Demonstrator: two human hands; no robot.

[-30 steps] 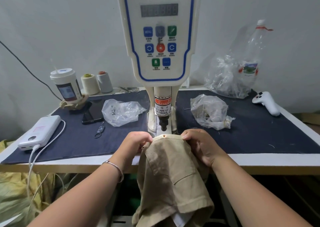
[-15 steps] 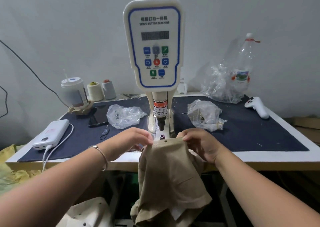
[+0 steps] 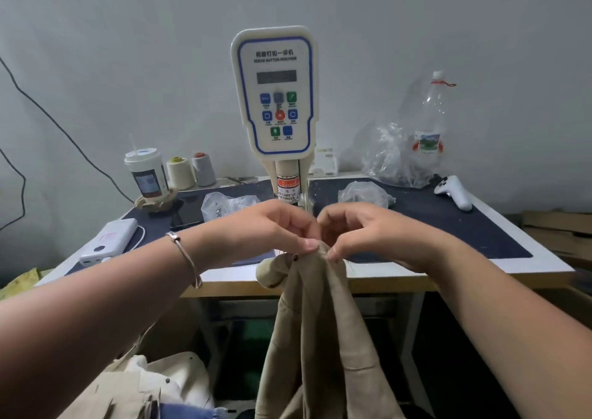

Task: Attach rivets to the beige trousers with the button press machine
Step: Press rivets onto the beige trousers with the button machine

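Observation:
The beige trousers (image 3: 317,329) hang down in front of the table edge, their top bunched between my two hands. My left hand (image 3: 272,231) pinches the fabric's upper edge with thumb and fingers; a dark rivet (image 3: 295,257) shows just below that thumb. My right hand (image 3: 358,232) pinches the same edge from the right, close against the left hand. The white button press machine (image 3: 275,98) stands upright behind my hands, which hide its punch and lower die. Two clear bags of small metal parts (image 3: 224,205) (image 3: 365,194) lie on either side of the machine.
The table (image 3: 480,268) carries a dark blue mat. On its left are a lidded cup (image 3: 146,172), two thread cones (image 3: 192,170), a phone and a white power bank (image 3: 109,241). A crumpled bag, plastic bottle (image 3: 431,124) and white controller (image 3: 455,191) sit right. More beige garments (image 3: 144,386) lie lower left.
Both hands have drawn the trousers back from under the punch toward me and come together, bunching the top edge. The view has pulled back and tilted up.

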